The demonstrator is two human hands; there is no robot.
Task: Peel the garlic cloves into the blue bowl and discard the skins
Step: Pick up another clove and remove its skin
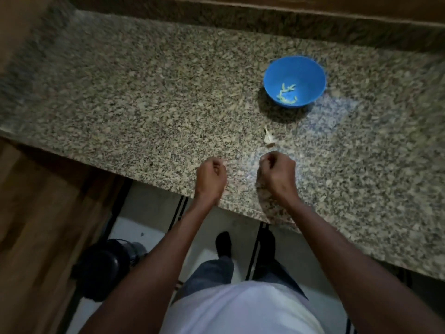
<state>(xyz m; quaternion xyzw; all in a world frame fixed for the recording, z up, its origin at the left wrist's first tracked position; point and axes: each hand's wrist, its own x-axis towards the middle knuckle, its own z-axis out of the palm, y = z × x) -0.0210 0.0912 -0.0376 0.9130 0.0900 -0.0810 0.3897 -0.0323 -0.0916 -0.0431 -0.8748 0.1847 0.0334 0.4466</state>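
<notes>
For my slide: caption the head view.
Both hands curled over granite counter; garlic scraps before blue bowl.

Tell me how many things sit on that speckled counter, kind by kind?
Blue bowl: 1
Pale garlic piece lying loose near the bowl: 1
Total: 2
The pale bits inside the bowl are too blurred to count, and both closed hands hide whatever they may hold.
</notes>
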